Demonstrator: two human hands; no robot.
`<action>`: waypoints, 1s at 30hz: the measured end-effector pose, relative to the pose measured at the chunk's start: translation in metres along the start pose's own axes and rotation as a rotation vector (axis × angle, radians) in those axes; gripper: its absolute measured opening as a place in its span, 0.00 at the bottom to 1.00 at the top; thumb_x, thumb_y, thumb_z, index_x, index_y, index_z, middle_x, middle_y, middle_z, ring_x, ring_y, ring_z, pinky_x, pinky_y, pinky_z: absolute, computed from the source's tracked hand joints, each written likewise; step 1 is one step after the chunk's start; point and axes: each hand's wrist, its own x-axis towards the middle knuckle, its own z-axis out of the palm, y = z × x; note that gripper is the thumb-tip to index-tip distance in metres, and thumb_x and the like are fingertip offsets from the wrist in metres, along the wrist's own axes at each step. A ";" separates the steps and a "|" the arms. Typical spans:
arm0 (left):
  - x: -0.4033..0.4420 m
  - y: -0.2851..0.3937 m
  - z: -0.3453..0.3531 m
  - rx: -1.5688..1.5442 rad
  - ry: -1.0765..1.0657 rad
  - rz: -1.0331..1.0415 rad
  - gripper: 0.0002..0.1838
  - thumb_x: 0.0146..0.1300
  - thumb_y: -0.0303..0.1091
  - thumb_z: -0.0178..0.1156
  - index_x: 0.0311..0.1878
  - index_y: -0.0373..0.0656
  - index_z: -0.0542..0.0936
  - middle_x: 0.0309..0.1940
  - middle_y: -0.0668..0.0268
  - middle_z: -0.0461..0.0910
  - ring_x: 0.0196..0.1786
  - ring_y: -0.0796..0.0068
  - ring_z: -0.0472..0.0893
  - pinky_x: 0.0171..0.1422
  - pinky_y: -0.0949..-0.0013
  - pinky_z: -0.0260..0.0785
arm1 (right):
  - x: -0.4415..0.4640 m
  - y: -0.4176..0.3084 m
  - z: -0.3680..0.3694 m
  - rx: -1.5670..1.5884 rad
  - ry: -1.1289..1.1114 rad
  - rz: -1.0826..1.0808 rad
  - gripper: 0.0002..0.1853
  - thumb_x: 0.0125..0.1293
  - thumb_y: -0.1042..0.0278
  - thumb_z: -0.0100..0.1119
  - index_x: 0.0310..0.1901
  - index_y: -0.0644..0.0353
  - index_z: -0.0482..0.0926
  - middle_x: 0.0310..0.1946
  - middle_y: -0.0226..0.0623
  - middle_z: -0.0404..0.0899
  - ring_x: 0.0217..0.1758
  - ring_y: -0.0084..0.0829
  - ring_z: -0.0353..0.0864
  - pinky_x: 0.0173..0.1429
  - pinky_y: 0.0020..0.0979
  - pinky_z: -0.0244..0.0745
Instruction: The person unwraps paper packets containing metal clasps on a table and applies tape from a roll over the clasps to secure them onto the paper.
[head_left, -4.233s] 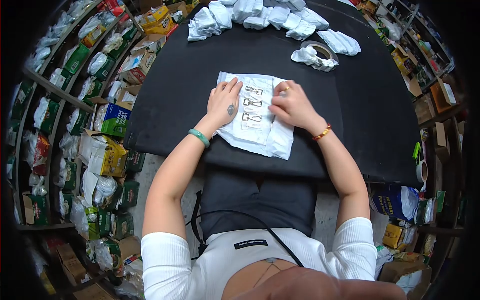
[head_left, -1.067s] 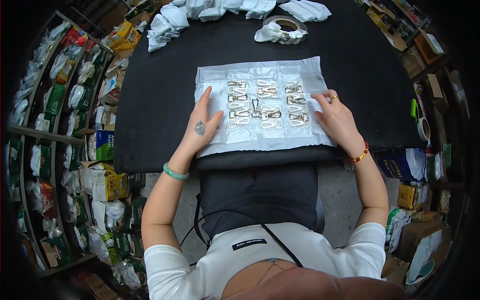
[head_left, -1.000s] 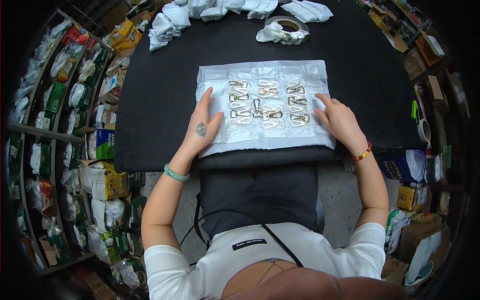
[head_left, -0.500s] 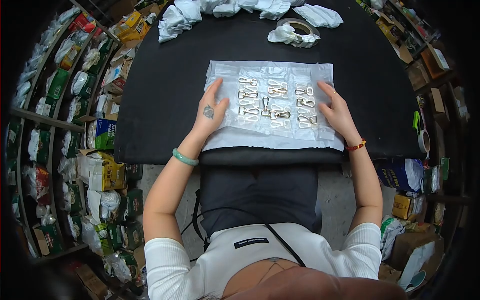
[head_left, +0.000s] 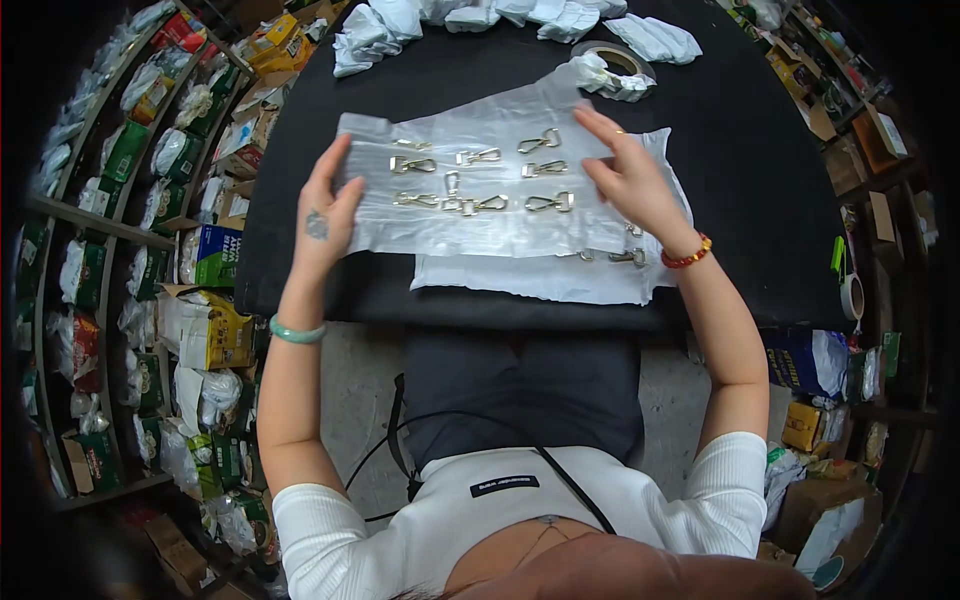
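My left hand (head_left: 328,215) grips the left edge of a thin translucent sheet (head_left: 450,235), thumb on top and fingers along the side. My right hand (head_left: 635,185) has the same sheet by its right edge, the upper right corner raised near the fingertips. Several metal swivel snap hooks (head_left: 485,204) lie in rough rows on this sheet. Partly covered below is a second white sheet (head_left: 500,277), with more snap hooks (head_left: 628,257) showing by my right wrist. Whether the upper sheet is fully off the lower one, I cannot tell.
On the black table (head_left: 760,220) are several crumpled white packets (head_left: 375,35) along the far side and a tape roll (head_left: 640,62) with white wrapping. Scissors (head_left: 838,255) and a white tape roll (head_left: 851,297) sit at the right edge. Packed shelves (head_left: 140,240) flank both sides.
The upper sheet with its snap hooks has shifted left and tilted, carried by both hands. The lower white sheet and some hooks on it are now uncovered at the right.
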 end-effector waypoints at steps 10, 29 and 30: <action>-0.032 -0.057 -0.085 0.326 -0.022 0.026 0.28 0.59 0.25 0.53 0.65 0.37 0.68 0.65 0.55 0.69 0.62 0.60 0.73 0.63 0.67 0.65 | 0.031 0.021 0.082 -0.204 -0.188 -0.275 0.25 0.60 0.75 0.53 0.61 0.68 0.69 0.59 0.48 0.72 0.28 0.31 0.78 0.35 0.28 0.75; 0.034 0.010 0.129 0.287 -0.250 0.432 0.08 0.55 0.26 0.59 0.40 0.44 0.78 0.35 0.66 0.75 0.37 0.66 0.75 0.41 0.69 0.70 | 0.143 0.155 -0.047 -1.198 0.117 0.074 0.32 0.67 0.38 0.47 0.51 0.65 0.74 0.50 0.46 0.79 0.51 0.41 0.76 0.55 0.34 0.71; 0.036 0.008 0.133 0.276 -0.230 0.453 0.07 0.55 0.26 0.60 0.39 0.44 0.78 0.34 0.66 0.75 0.36 0.66 0.75 0.40 0.69 0.70 | 0.145 0.152 -0.046 -1.217 0.111 0.082 0.33 0.67 0.37 0.46 0.50 0.65 0.74 0.48 0.45 0.80 0.48 0.40 0.78 0.54 0.34 0.72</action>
